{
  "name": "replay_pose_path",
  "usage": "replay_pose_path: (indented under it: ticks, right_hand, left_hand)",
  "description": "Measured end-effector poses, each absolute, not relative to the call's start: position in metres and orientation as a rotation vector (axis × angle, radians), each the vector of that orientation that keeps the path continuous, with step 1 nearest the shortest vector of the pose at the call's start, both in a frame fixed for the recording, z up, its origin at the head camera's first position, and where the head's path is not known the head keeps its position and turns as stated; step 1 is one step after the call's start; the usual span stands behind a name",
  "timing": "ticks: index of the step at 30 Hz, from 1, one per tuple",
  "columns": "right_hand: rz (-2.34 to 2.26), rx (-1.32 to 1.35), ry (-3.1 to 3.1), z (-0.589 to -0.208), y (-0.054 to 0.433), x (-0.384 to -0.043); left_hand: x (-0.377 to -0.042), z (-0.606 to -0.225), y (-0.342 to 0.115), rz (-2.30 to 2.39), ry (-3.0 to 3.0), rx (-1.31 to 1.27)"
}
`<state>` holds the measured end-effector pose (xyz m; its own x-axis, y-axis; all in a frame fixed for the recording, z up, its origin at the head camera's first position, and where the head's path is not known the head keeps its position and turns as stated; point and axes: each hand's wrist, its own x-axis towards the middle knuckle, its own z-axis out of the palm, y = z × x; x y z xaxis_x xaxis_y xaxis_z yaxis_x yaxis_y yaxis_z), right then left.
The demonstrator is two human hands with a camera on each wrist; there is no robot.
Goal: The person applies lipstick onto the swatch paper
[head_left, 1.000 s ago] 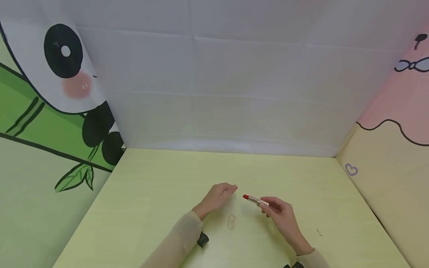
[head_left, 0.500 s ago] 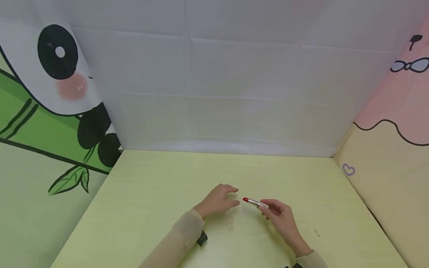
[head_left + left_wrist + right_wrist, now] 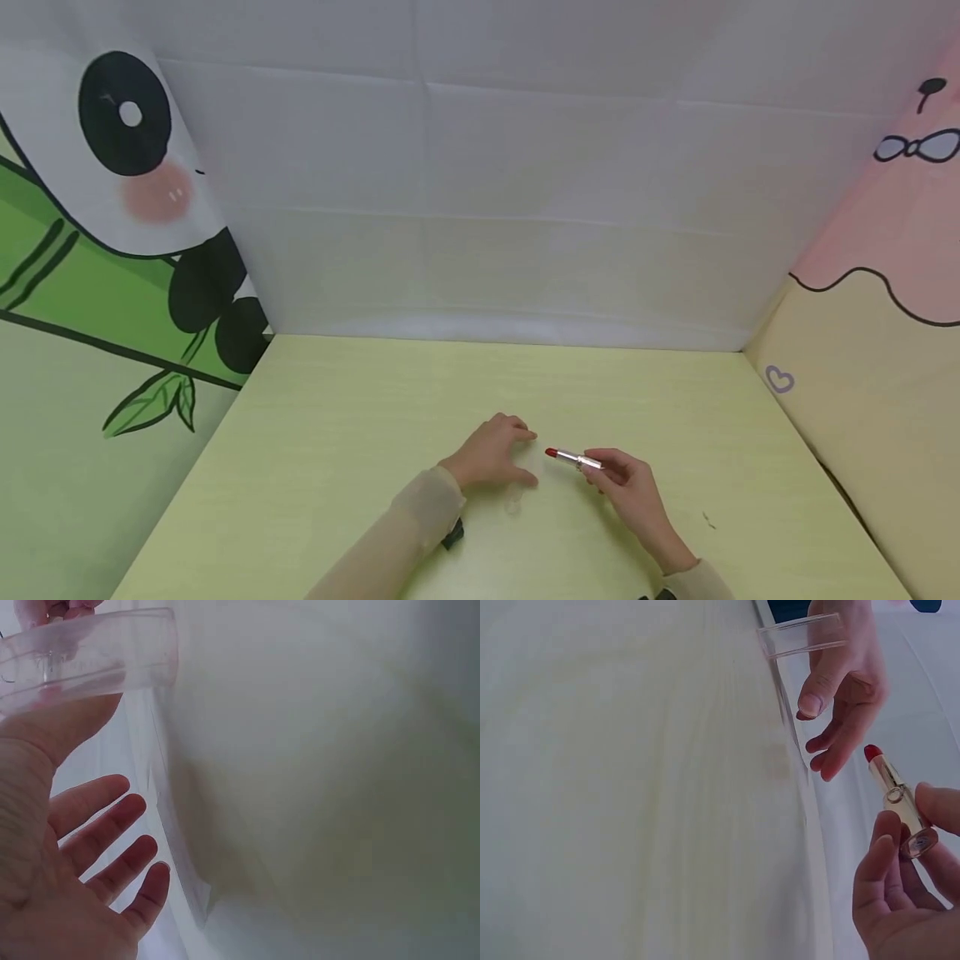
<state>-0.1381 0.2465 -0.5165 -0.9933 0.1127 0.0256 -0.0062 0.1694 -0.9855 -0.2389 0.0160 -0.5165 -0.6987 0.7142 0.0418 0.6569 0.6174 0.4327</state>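
A lipstick with a red bullet and a pale gold, shiny tube (image 3: 894,793) is pinched by its base in my right hand (image 3: 628,492). Its red tip points left, toward the other hand. My left hand (image 3: 487,457) hovers over the table with nothing in it, thumb and fingers spread apart. Just in front of that thumb, a clear lipstick cap (image 3: 513,502) stands upright on the table, partly hidden. The cap's see-through wall (image 3: 146,649) shows close to the thumb in the left wrist view; whether they touch I cannot tell.
The pale yellow-green tabletop (image 3: 360,392) meets a white sheet (image 3: 480,208) at the back. Cartoon-printed walls (image 3: 52,467) flank both sides. A small dark mark (image 3: 708,520) lies right of my right hand.
The left thumb has swung away from the fingers, and the hand has come down slightly toward the cap. My right hand keeps its pinch on the lipstick, which tilts a little flatter.
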Motion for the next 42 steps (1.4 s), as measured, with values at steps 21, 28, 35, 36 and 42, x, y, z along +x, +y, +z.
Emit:
replay_pose_path:
  ticks: [21,28,35,36,42]
  right_hand:
    - [1.846,-0.109,-2.405,-0.5168,0.2474,-0.1425]
    - [1.816,-0.113,-2.441,-0.5132,0.2467,-0.1442]
    - [1.821,-0.088,-2.446,-0.5131,0.246,-0.1447]
    - [1.815,-0.087,-2.451,-0.5132,0.2461,-0.1448]
    - [1.722,-0.097,-2.502,-0.5132,0.2459,-0.1466]
  left_hand:
    - [-0.238,-0.5205,0.0217,0.589,2.69,1.19]
    - [-0.2386,-0.5233,0.0242,0.563,2.714,1.216]
    - [-0.2397,-0.5244,0.0256,0.511,2.723,1.23]
    - [-0.2396,-0.5239,0.0256,0.512,2.718,1.222]
    - [-0.2401,-0.5207,0.0257,0.549,2.685,1.198]
